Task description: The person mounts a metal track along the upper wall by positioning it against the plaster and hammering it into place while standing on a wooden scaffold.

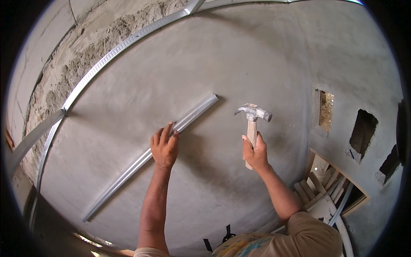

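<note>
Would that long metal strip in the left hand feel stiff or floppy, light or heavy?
The metal strip looks ridged and straight, so it's probably fairly stiff. Likely light for its length, with only the left hand holding it. Its shiny surface could be slippery.

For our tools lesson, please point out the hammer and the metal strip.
Hammer [251, 129], head view: on its wooden handle.
Metal strip [141, 162], head view: on its long face, near the middle.

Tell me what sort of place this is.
Most likely a building under construction or renovation: there's a bare grey wall with a rough-edged hole, an exposed metal rail, and a hammer in the right hand.
</note>
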Demonstrator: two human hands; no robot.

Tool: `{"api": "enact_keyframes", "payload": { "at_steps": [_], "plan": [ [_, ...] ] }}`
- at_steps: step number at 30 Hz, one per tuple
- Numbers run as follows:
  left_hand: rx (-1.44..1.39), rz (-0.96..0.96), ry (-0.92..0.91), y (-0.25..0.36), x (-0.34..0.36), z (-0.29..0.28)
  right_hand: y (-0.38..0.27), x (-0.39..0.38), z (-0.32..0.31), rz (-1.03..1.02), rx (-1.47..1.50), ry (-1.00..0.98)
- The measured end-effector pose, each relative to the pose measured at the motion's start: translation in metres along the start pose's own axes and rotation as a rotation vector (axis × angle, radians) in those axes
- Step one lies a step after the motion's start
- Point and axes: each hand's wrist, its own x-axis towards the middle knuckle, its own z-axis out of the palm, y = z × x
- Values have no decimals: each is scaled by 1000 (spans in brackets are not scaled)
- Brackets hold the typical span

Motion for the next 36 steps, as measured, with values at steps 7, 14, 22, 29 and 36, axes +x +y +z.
{"api": "enact_keyframes", "payload": {
  "at_steps": [7, 14, 22, 29, 36],
  "plan": [
    [-9, 52, -80, -4, 2, -4, -10, -3, -31, 35, -92, -65],
    [49, 13, 9, -71, 84, -31, -67, 21, -33, 22, -8, -203],
    [25, 52, 14, -89, 102, -29, -71, 83, 31, -355, -11, -135],
    [71, 5, -6, -90, 97, -28, -80, 138, 90, -474, -146, -102],
    [31, -25, -11, -85, 101, -29, -64, 167, 119, -556, -191, -53]
  ]
}}
